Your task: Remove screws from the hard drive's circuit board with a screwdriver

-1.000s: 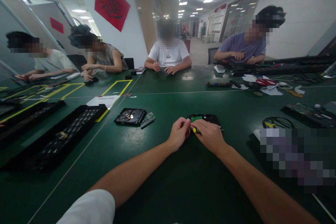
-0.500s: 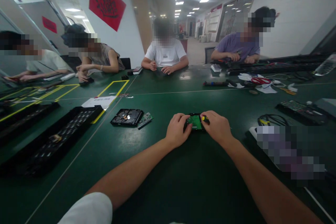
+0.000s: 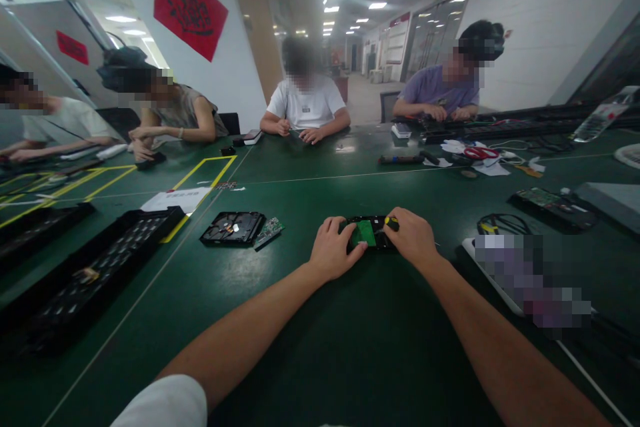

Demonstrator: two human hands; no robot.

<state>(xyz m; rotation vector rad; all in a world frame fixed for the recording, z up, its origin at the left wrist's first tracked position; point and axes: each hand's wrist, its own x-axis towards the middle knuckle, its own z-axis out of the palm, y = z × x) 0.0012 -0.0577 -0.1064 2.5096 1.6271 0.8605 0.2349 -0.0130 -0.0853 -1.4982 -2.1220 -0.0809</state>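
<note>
A black hard drive with a green circuit board (image 3: pixel 366 232) lies on the green table in front of me. My left hand (image 3: pixel 334 247) grips its left end, thumb along the near edge and fingers at the far side. In my right hand (image 3: pixel 411 237) is a screwdriver with a yellow and black handle (image 3: pixel 392 223), held over the drive's right part; its tip is hidden or too small to see. Left of my hands lie another black drive (image 3: pixel 233 229) and a loose circuit board (image 3: pixel 269 232).
Long black trays (image 3: pixel 100 267) lie at the left, near a white paper sheet (image 3: pixel 177 200). At the right are a coiled cable (image 3: pixel 503 223), a drive (image 3: pixel 553 208) and a blurred flat object (image 3: pixel 525 280). Several people sit across the table; red scissors (image 3: pixel 481 153) lie beyond.
The view has shifted slightly to the right. My right hand and the screwdriver now stand further from the green board, and more of the drive's black right part shows.
</note>
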